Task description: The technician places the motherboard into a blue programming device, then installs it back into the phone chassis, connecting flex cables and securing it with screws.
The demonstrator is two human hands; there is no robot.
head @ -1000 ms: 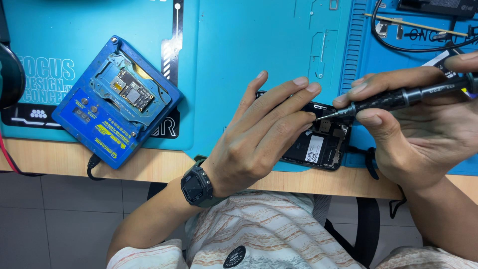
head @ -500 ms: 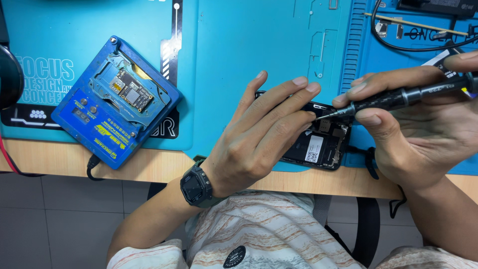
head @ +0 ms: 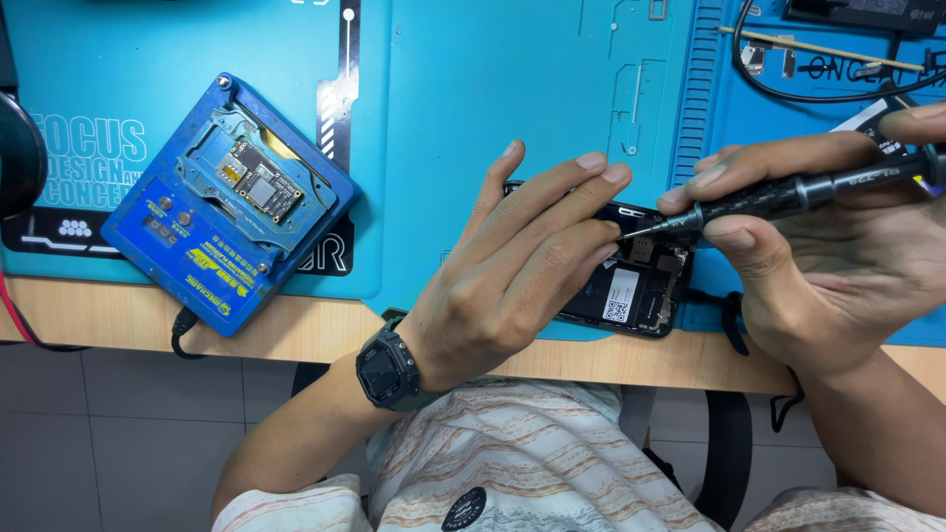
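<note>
An opened black phone [head: 641,291] lies near the front edge of the blue work mat [head: 493,89], its inner boards showing. My left hand [head: 512,266] rests flat over the phone's left part, fingers pressing it down. A dark watch [head: 386,369] is on that wrist. My right hand [head: 828,256] grips a slim black screwdriver [head: 788,195], nearly level, with its tip touching the phone's upper inside next to my left fingertips.
A blue square fixture [head: 232,202] holding a small circuit board sits at the left on the mat. A black cable [head: 788,94] and a thin stick [head: 818,49] lie at the back right. The wooden table edge [head: 128,315] runs along the front.
</note>
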